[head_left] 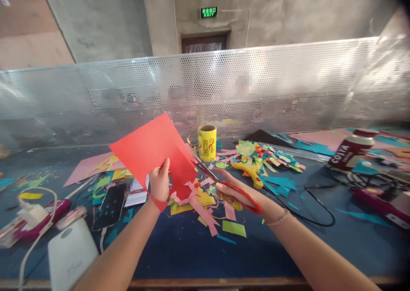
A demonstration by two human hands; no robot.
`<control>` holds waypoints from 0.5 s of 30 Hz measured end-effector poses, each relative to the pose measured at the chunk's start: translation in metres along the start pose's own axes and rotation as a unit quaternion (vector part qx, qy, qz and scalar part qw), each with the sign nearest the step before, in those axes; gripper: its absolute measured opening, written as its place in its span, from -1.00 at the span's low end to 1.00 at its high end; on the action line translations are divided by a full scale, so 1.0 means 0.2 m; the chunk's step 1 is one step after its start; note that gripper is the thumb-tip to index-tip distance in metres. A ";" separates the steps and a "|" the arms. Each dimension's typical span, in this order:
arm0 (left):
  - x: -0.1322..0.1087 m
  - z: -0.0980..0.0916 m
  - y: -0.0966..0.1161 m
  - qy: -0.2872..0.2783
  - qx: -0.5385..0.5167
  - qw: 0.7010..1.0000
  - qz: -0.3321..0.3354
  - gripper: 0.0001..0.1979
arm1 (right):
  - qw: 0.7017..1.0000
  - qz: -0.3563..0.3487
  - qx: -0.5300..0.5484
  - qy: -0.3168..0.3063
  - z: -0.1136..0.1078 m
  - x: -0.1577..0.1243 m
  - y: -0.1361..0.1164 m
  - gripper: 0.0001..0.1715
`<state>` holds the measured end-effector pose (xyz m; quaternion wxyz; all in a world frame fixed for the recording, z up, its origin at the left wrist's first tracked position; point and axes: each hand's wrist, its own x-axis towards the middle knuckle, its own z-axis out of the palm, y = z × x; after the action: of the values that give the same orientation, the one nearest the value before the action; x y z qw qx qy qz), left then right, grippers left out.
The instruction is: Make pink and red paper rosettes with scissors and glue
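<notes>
My left hand pinches the lower edge of a red paper sheet and holds it up above the blue table. A thin cut strip of the red paper hangs down past my left wrist. My right hand grips red-handled scissors, whose blades point up and left into the sheet's right side. Below the two hands lies a heap of pink, yellow and green paper scraps.
A yellow tape roll stands behind the paper. A yellow glue gun and colourful cut-outs lie to the right, with a Costa bottle and black cable. A phone and white device lie left. A perforated metal screen backs the table.
</notes>
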<state>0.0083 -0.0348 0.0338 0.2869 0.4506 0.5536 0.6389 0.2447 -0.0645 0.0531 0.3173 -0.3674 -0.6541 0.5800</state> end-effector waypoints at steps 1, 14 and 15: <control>0.01 -0.01 0.00 0.022 0.001 1.000 0.016 -0.56 | 1.000 -0.009 -0.010 -0.005 -0.01 0.00 0.00 -0.49; -0.10 0.03 0.06 -0.070 0.049 0.996 0.022 -0.47 | 0.998 -0.055 0.005 -0.042 -0.03 -0.02 -0.03 -0.64; -0.11 0.03 0.06 -0.084 0.042 0.995 0.013 -0.47 | 0.998 -0.049 0.011 -0.040 -0.03 -0.02 -0.03 -0.64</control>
<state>0.0255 -0.0542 0.0401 0.3050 0.5217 0.5479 0.5784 0.2505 -0.0656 0.0603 0.3231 -0.3074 -0.6771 0.5854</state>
